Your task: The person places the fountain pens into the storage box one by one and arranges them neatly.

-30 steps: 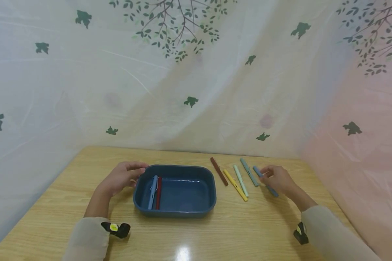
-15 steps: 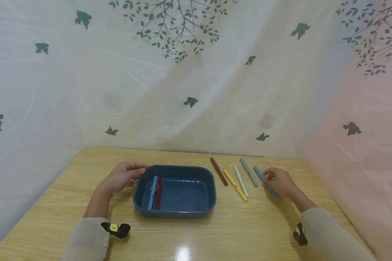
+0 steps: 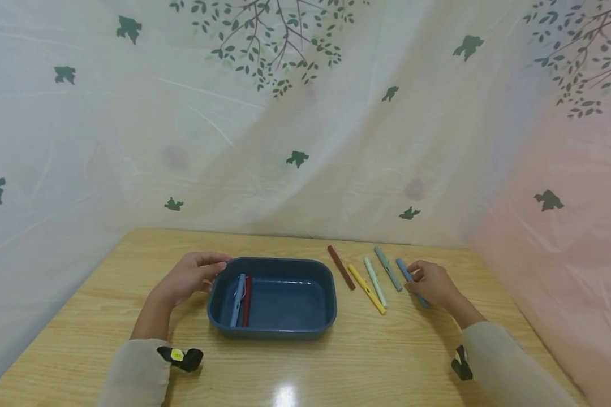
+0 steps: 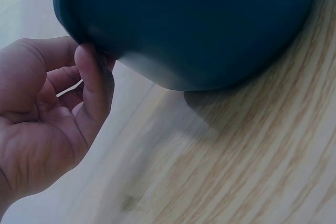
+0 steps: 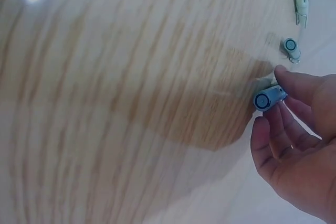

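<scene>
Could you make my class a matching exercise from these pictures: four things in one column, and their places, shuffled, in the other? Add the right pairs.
Things
1. Glossy, rectangular dark blue tray with rounded corners
2. Slim yellow pen
3. Slim pale mint-green pen
4. Slim grey-green pen

Places
A. Between the yellow and grey-green pens
B. Between the mint-green pen and a slim blue pen at the right grip
C. At the left grip, with a slim light blue pen and a slim red pen inside
D. Between the mint-green pen and a slim brownish-red pen

Pairs: 1-C; 2-D; 3-A; 4-B
</scene>
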Motion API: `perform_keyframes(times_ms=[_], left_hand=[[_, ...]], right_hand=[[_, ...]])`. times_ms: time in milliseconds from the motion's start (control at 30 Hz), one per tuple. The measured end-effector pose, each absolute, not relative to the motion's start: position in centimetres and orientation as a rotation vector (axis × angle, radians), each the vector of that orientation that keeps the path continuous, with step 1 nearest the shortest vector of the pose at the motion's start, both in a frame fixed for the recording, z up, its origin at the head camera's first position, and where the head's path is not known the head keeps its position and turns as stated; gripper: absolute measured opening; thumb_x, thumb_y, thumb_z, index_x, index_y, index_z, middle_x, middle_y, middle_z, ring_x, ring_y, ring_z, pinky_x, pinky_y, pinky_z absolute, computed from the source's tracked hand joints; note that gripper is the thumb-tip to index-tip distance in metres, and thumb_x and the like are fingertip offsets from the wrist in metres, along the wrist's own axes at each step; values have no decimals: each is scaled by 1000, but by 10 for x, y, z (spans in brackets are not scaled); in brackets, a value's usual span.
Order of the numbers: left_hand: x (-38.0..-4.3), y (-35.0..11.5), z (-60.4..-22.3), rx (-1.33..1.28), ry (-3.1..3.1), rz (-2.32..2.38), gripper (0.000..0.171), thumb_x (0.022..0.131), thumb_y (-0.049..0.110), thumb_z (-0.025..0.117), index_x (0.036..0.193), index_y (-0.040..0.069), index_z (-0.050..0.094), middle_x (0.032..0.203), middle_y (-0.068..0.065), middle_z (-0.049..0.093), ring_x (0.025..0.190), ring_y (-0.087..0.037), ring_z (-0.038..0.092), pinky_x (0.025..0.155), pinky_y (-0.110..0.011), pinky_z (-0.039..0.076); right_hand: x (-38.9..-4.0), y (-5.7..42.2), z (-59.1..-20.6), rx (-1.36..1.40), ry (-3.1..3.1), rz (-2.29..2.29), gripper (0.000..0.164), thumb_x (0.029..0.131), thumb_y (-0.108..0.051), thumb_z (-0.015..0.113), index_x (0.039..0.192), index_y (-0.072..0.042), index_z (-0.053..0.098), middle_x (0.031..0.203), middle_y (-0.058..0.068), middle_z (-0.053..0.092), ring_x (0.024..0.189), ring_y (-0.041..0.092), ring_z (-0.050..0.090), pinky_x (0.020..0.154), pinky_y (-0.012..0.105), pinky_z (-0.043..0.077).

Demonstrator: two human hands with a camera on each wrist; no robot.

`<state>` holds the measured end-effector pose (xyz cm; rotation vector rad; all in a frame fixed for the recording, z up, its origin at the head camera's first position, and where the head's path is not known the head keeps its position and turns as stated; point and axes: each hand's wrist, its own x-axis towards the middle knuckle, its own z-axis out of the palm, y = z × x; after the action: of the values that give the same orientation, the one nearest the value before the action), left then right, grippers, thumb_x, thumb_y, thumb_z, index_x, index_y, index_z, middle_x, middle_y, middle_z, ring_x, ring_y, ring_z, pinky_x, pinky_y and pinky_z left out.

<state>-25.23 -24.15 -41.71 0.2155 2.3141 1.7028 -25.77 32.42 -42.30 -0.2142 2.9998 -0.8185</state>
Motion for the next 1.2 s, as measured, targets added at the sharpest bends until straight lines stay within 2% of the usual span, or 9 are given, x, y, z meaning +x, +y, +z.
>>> perform_keyframes(times_ms=[233,533,800,1200], left_hand=[[-253,-242,-418,199,2318,1691,38,106,24,59,138,3,61,121,-12,64,96,-23,58,76,-35,56],[-253,-242,-418,201,2310,1704,39,106,24,59,138,2,61,113,-11,62,91,-21,55,72,-33,55],[-255,-242,-420,168,2318,1690,36,105,24,60,136,5,63,120,-12,64,95,-23,58,75,-34,56],[-255,-243,-419,232,2286,1720,41,106,22,58,140,-1,57,122,-14,68,99,-22,65,77,-36,58]], right_hand=[[-258,321,-424,-209,3010,-817,36,91,-6,76,120,10,61,101,21,69,94,36,66,78,49,56],[-259,321,-424,-252,3000,-811,31,92,-2,72,120,9,62,102,22,70,95,38,67,79,50,56],[-258,326,-423,-257,2983,-816,34,95,-2,68,126,8,61,107,24,69,100,41,67,80,51,56],[-259,329,-421,-243,2939,-838,39,100,-7,59,137,8,55,115,28,66,105,43,65,82,51,57]])
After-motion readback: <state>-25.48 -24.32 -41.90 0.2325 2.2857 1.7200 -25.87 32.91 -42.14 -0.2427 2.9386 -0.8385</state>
